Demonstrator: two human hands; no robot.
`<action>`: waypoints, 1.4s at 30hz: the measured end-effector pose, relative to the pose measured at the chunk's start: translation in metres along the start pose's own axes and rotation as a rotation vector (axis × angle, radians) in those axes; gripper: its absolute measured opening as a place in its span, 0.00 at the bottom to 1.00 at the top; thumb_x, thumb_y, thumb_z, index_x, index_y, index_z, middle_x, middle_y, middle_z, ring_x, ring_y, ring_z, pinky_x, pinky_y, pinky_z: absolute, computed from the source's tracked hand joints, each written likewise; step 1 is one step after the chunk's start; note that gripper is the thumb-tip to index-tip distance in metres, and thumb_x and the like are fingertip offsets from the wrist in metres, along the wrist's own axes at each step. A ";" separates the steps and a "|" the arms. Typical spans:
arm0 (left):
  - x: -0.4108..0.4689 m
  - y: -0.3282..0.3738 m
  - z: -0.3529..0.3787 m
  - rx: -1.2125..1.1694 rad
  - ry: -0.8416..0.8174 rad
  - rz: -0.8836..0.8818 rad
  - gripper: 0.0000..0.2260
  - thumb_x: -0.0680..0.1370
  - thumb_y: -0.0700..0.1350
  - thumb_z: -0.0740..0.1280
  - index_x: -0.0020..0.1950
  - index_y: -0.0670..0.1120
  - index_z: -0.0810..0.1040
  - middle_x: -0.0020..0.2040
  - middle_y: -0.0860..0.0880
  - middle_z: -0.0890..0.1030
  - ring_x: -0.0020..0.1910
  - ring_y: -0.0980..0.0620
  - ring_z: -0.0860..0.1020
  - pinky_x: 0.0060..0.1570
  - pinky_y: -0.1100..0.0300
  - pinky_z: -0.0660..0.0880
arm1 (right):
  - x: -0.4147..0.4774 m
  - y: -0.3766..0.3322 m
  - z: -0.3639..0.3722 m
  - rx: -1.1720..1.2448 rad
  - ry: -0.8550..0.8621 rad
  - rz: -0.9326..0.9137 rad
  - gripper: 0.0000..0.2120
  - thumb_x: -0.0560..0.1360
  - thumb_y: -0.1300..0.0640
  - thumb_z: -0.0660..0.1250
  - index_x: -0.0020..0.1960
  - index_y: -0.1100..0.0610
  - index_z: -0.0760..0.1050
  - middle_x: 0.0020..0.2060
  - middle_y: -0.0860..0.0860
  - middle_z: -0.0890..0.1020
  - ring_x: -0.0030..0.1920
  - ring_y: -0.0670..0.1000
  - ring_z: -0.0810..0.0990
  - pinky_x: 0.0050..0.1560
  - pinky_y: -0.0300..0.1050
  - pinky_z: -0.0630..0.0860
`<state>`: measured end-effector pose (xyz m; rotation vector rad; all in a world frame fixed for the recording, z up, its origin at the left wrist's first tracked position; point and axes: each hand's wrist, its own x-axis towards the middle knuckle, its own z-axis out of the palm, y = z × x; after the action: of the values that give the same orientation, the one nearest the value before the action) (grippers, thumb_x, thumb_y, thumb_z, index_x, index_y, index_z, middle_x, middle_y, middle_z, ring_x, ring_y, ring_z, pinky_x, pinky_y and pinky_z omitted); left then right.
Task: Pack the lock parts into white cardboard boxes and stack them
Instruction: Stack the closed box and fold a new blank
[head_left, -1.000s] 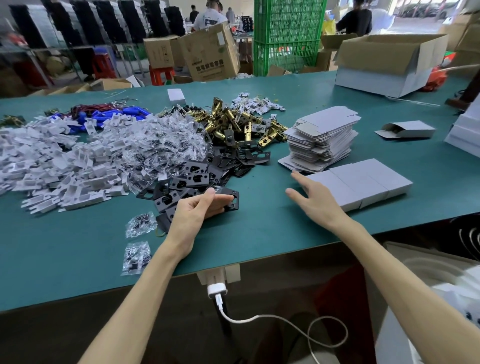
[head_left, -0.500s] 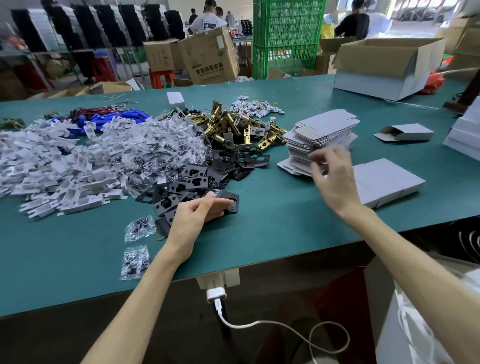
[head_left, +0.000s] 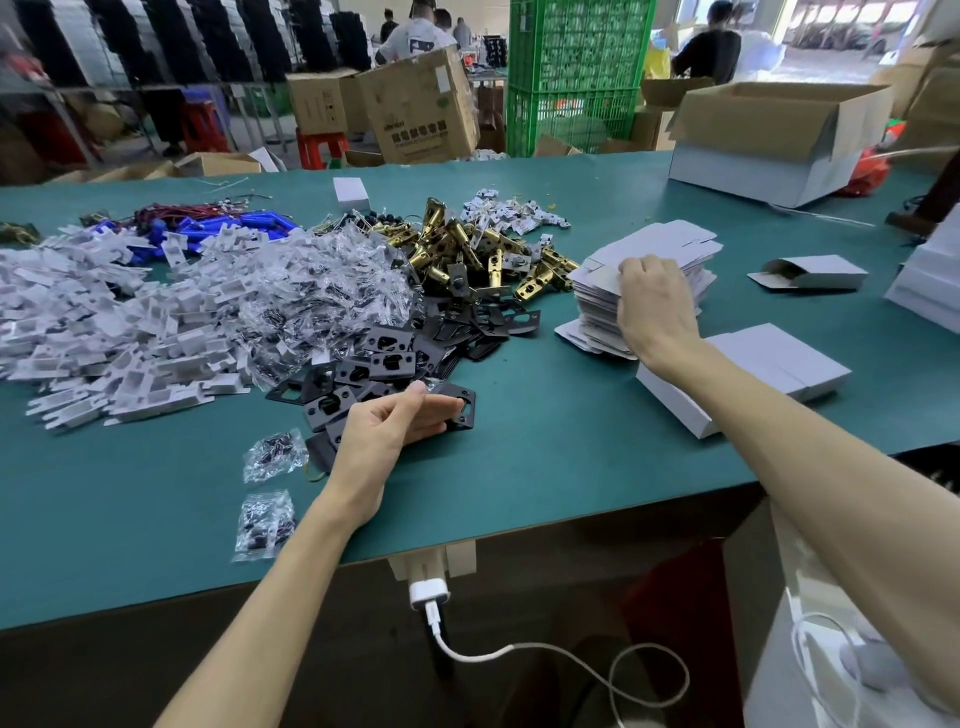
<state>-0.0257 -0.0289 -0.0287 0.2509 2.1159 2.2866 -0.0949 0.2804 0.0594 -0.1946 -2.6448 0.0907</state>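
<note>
Green surface (head_left: 545, 467), listed left to right.
- Heap of white plastic pieces (head_left: 104, 332), far left.
- Heap of clear bagged parts (head_left: 322, 286) beside it, and two small bags (head_left: 272, 457) apart near the front edge.
- Pile of black plates (head_left: 389, 348), centre.
- Left hand (head_left: 387, 436): thumb and fingers pinch one black plate (head_left: 464, 413) at the pile's near edge.
- Brass latches (head_left: 467, 254), behind the pile.
- Stack of flat box blanks (head_left: 675, 239), right of centre.
- Right hand (head_left: 652, 306): fingers curled onto the stack's top.
- Closed white boxes (head_left: 779, 358), touching the stack's near side.
</note>
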 end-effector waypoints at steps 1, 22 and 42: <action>0.000 0.000 0.000 -0.003 -0.003 -0.002 0.17 0.86 0.50 0.63 0.53 0.42 0.89 0.53 0.43 0.88 0.55 0.44 0.86 0.58 0.54 0.83 | -0.001 0.001 -0.002 0.004 0.008 -0.009 0.14 0.78 0.70 0.58 0.62 0.67 0.74 0.59 0.65 0.77 0.61 0.65 0.72 0.63 0.55 0.69; -0.003 0.006 -0.002 -0.024 0.010 0.001 0.21 0.87 0.53 0.60 0.55 0.41 0.88 0.54 0.41 0.87 0.56 0.42 0.86 0.57 0.53 0.83 | -0.053 -0.050 -0.030 0.606 0.414 -0.464 0.10 0.68 0.78 0.69 0.42 0.64 0.77 0.43 0.57 0.85 0.46 0.59 0.81 0.50 0.52 0.74; -0.005 0.025 -0.017 -0.610 -0.167 -0.194 0.35 0.71 0.65 0.77 0.66 0.40 0.78 0.64 0.40 0.81 0.61 0.42 0.81 0.62 0.49 0.78 | -0.144 -0.135 0.032 1.030 0.031 -0.420 0.23 0.71 0.74 0.73 0.63 0.62 0.75 0.63 0.53 0.78 0.66 0.52 0.76 0.66 0.49 0.74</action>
<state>-0.0202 -0.0483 -0.0057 0.1976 1.2262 2.5399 -0.0014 0.1243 -0.0223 0.6773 -2.2086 1.2226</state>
